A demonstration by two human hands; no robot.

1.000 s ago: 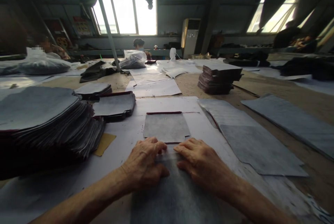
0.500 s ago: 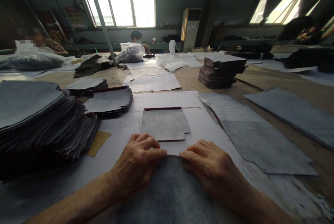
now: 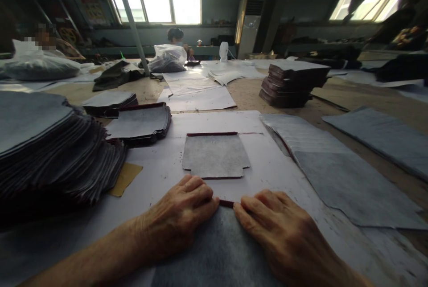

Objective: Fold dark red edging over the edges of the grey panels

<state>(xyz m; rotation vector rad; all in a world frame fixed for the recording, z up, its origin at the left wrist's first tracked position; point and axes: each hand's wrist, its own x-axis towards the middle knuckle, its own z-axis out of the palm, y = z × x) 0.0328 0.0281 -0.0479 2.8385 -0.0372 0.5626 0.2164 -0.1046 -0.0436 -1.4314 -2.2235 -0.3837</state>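
A grey-backed fabric panel [image 3: 217, 253] lies in front of me on white sheeting. Its far edge is turned over, showing a narrow dark-red strip [image 3: 226, 203] between my hands. My left hand [image 3: 187, 215] grips the left part of this fold, thumb and fingers pressed together. On the right part, my right hand [image 3: 281, 229] has its fingers bent and pressed down at the fold. Parts of the panel are hidden beneath both hands. Just beyond them, a smaller notched grey panel [image 3: 216, 155] lies flat with a dark-red strip along its far edge.
Tall stacked grey panels [image 3: 60, 153] stand at left, near a yellow-brown scrap [image 3: 126, 179]. Overlapping grey panels [image 3: 344, 184] lie at right. A dark stack [image 3: 290, 86] stands farther back. Across the table a person [image 3: 175, 35] is behind a plastic bag [image 3: 169, 59]; another person is at far left.
The panel's far edge is now folded over, exposing the dark-red strip. My right hand has shifted slightly down and right. The view has tilted down a little.
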